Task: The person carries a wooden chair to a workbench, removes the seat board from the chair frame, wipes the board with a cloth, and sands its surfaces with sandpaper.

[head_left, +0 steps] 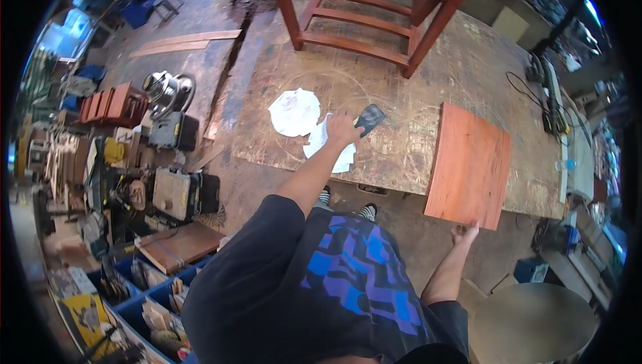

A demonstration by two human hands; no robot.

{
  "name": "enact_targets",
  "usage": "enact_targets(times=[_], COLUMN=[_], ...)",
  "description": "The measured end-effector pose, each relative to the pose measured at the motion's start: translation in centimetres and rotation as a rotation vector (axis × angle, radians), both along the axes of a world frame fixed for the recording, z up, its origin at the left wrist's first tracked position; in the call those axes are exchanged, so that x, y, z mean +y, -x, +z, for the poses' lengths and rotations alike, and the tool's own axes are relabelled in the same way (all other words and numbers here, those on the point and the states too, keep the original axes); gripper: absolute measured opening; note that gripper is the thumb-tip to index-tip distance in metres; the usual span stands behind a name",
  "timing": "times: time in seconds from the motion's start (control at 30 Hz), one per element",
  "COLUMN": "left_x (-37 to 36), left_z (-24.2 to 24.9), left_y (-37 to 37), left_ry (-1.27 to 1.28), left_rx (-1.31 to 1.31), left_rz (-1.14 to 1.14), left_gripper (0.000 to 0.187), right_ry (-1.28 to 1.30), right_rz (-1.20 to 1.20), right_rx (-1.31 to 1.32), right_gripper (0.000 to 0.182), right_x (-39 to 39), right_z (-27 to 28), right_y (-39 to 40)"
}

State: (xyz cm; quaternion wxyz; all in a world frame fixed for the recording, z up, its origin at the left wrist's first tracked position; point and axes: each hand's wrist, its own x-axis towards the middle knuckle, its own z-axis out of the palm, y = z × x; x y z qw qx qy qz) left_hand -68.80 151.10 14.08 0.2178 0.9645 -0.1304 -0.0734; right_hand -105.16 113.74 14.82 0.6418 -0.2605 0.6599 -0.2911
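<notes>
The left hand (342,128) lays its fingers (354,125) flat and unclenched on a dark sanding block (370,118) beside white paper sheets (294,111) on the worktop (374,76), while the right hand (464,233) grips the near edge of a reddish wooden panel (468,163) overhanging that worktop, a red chair frame (374,10) standing beyond; no writing is legible.
</notes>
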Motion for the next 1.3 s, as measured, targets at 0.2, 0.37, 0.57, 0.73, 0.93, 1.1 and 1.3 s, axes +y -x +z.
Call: enact_targets(times=[0.2,0.37,0.57,0.73,0.93,1.1,1.3], left_x=[0.1,-1.7,-6.5,-10.5,-18.6,-22.9,-23.0], left_z=[-0.4,0.4,6.2,6.4,4.3,3.5,3.1], left_y=[-1.5,1.6,12.3,18.7,24.9,30.8,37.4], left_ry=[0.307,1.049,1.299,1.29,1.384,0.905,1.074], left_rx=[0.31,0.899,1.756,2.126,2.068,1.607,1.415], left_rz=[0.03,-0.102,0.075,-0.067,0.06,0.12,0.446], left_gripper=[0.03,0.017,0.017,0.024,0.033,0.041,0.049], right_ry=[0.688,0.808,0.738,0.85,1.142,1.359,1.725], right_rz=[0.205,0.481,0.984,0.965,1.087,1.376,1.593], right_rx=[0.346,0.225,0.023,-0.203,-0.272,-0.185,0.085], right_gripper=[0.036,0.029,0.098,0.096,0.045,0.044,0.059], right_x=[1.4,12.0,20.1,18.2,7.1,-4.9,-18.4], right_z=[-5.6,2.4,10.8,10.5,10.4,8.8,2.9], right_y=[6.6,1.3,-4.9,-5.1,-4.6,-1.5,-0.1])
